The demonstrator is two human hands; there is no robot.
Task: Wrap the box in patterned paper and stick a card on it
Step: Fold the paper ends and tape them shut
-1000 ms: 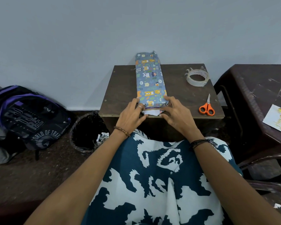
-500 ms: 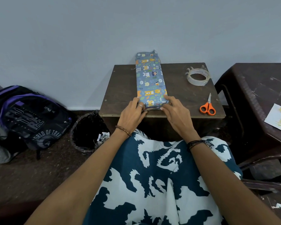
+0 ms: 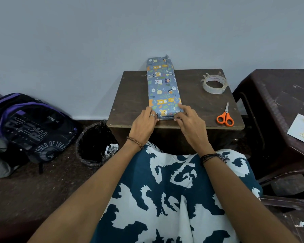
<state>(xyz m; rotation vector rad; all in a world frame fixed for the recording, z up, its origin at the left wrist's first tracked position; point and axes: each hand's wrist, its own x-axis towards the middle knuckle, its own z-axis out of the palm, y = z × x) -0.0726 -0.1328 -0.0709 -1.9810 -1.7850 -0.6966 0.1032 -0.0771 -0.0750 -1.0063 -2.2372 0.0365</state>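
Lying lengthwise on the small brown table [image 3: 133,95], the box [image 3: 162,88] is covered in blue paper printed with cartoon animals; its far end reaches the wall and its near end sits close to the table's front edge. The person's left hand [image 3: 144,122] rests at the near left corner of the box, with its fingers [image 3: 150,112] bent and held close together against the paper at the end fold. The right hand [image 3: 189,122] is at the near right corner: its forefinger lies along the top right edge, while the thumb and remaining fingers [image 3: 178,119] press the folded paper at the box end. Whether either hand pinches the paper or only presses it cannot be determined.

To the right of the box, well apart from it, a roll of clear tape [image 3: 214,84] lies flat near the table's rear right corner. Orange-handled scissors [image 3: 225,116] lie near the front right corner, blades pointing away from the person. A card [image 3: 301,130] with gold print lies on the dark plastic table [image 3: 270,95] at the right. On the floor at the left stand a bin lined with a black bag [image 3: 95,142] and a black and purple backpack [image 3: 32,127].
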